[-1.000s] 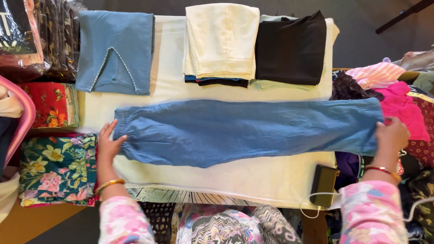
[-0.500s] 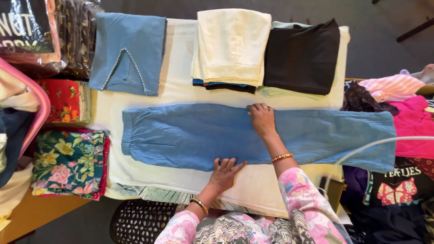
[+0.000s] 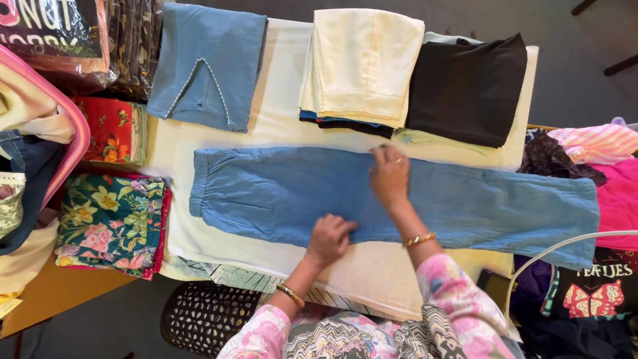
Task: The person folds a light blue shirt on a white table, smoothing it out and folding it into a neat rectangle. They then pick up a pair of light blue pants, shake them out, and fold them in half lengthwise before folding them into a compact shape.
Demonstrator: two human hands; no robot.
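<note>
1. Hands first: your right hand (image 3: 391,174) lies flat, fingers spread, holding nothing, pressed on the upper edge of the blue trousers (image 3: 279,196) near their middle.
2. Your left hand (image 3: 330,238) rests loosely curled at 6 o'clock from it, on the lower edge, gripping nothing.
3. You have the trousers laid full length across the cream-covered counter (image 3: 286,126), waistband at 9 o'clock, hems at 3 o'clock.
4. Judged from this, the legs are already stacked and smoothed; the crosswise fold is not yet made.
5. At 12 o'clock sit finished stacks: a folded blue garment (image 3: 207,63), cream pile (image 3: 362,63), black pile (image 3: 465,90).
</note>
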